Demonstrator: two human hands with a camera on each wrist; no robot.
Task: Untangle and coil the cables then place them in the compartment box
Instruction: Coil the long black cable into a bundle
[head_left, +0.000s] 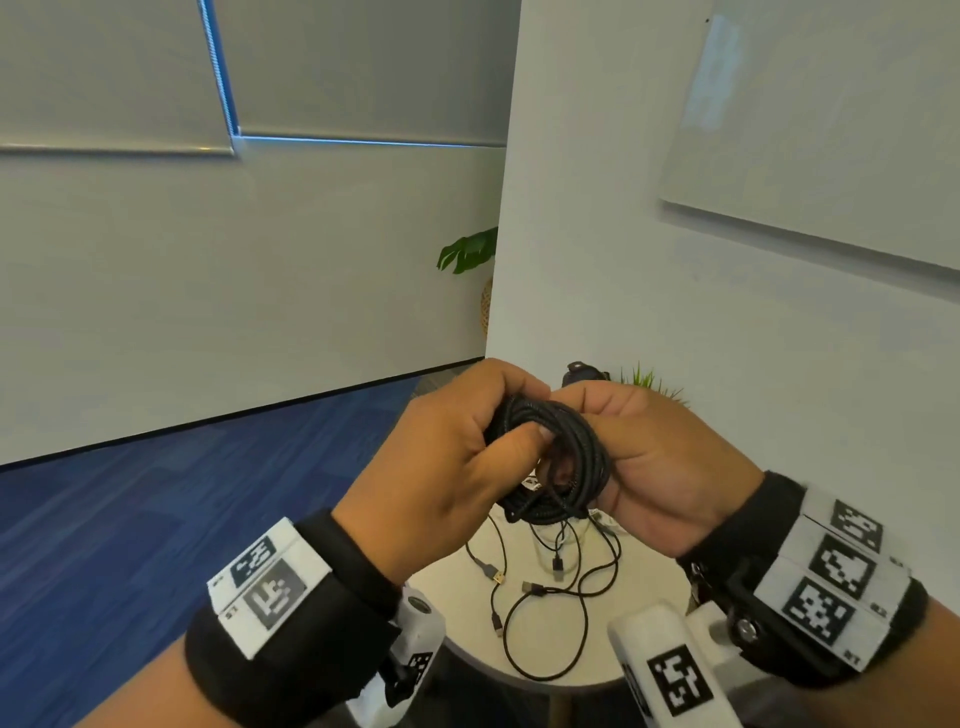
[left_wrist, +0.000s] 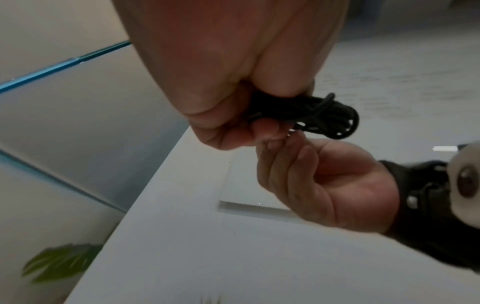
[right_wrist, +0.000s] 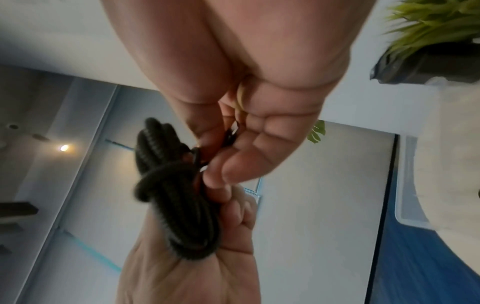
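A coiled black braided cable (head_left: 558, 467) is held up in the air between both hands, above a small round white table (head_left: 452, 592). My left hand (head_left: 457, 457) grips the coil's left side, its thumb pressed on the loops. My right hand (head_left: 660, 457) grips the coil's right side with curled fingers. In the left wrist view the coil (left_wrist: 322, 115) sticks out past the left hand's fingers. The right wrist view shows the coil (right_wrist: 171, 189) with one turn wrapped across the loops. The compartment box is not in view.
Several thin black cables (head_left: 550, 592) with USB plugs lie tangled on the table below the hands. A small green plant (head_left: 649, 379) and a dark object (head_left: 582, 371) stand at the table's far side. Blue carpet (head_left: 156, 519) lies to the left, a white wall behind.
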